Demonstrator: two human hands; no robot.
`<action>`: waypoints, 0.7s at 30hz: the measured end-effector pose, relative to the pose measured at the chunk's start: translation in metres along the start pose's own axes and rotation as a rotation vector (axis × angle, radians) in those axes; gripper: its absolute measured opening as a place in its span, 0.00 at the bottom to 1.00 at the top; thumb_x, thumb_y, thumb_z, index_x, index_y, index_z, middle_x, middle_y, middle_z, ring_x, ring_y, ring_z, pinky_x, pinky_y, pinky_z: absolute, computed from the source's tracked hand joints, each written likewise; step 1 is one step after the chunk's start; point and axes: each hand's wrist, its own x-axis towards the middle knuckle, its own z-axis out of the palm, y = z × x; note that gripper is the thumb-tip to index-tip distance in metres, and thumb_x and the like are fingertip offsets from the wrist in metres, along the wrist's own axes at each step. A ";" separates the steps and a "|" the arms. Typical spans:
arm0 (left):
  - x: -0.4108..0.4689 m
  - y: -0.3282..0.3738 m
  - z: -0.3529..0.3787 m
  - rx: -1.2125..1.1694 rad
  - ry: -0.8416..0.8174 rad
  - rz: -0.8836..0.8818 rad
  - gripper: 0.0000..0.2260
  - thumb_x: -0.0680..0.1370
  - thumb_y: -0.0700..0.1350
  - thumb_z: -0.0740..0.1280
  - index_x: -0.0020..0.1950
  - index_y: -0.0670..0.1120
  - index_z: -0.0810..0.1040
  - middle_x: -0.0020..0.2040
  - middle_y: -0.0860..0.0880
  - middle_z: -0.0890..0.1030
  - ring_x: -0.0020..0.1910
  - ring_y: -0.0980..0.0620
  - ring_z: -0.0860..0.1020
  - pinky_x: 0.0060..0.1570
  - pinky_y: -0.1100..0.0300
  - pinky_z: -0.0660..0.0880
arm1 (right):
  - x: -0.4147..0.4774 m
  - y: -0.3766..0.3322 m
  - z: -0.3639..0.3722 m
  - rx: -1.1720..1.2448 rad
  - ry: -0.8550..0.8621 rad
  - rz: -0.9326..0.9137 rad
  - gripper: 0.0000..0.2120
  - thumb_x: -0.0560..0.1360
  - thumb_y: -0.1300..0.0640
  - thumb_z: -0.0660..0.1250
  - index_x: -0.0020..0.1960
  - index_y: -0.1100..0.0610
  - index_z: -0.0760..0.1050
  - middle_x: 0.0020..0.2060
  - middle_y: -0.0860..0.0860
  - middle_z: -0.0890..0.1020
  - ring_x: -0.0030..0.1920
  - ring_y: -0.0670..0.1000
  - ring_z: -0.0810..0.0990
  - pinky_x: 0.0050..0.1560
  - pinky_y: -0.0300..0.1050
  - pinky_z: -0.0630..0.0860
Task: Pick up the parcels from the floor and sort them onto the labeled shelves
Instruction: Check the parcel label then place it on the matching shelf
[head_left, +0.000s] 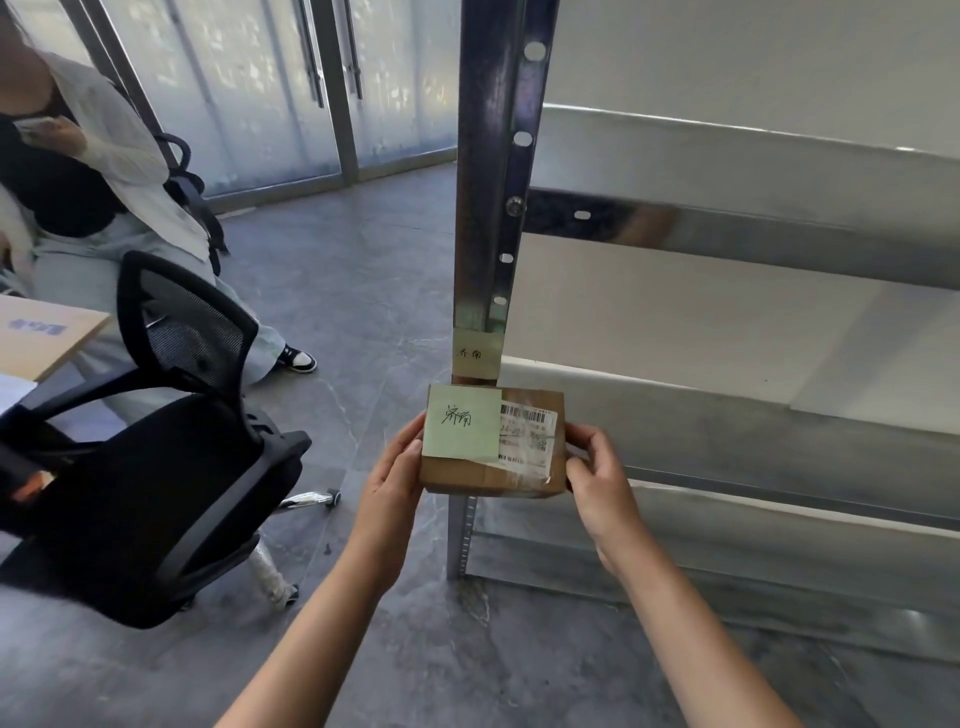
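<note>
Head view: parcel (493, 457) between both hands.

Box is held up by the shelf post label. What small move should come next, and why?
Probably slide the parcel right onto the shelf beside the post label. Both hands, left and right, hold it, and its green note seems to match that label.
</note>
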 end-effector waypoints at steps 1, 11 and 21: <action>0.000 0.000 0.000 -0.003 0.004 -0.001 0.16 0.84 0.43 0.59 0.71 0.52 0.76 0.66 0.52 0.83 0.67 0.54 0.79 0.72 0.48 0.70 | 0.000 -0.001 -0.001 -0.002 -0.004 -0.002 0.16 0.83 0.66 0.57 0.59 0.47 0.73 0.56 0.43 0.80 0.59 0.43 0.79 0.55 0.37 0.77; -0.007 -0.001 0.023 0.003 -0.015 0.012 0.16 0.85 0.43 0.58 0.70 0.53 0.77 0.64 0.53 0.84 0.65 0.56 0.80 0.69 0.53 0.72 | -0.006 -0.005 -0.026 0.005 0.030 -0.019 0.17 0.83 0.66 0.56 0.58 0.44 0.74 0.56 0.41 0.81 0.57 0.41 0.79 0.55 0.37 0.78; 0.009 -0.006 0.071 0.119 -0.157 -0.019 0.13 0.84 0.46 0.61 0.67 0.54 0.78 0.64 0.49 0.83 0.64 0.50 0.81 0.62 0.55 0.78 | -0.001 -0.011 -0.078 0.046 0.215 -0.022 0.17 0.84 0.64 0.57 0.56 0.43 0.76 0.53 0.39 0.82 0.51 0.34 0.81 0.44 0.26 0.78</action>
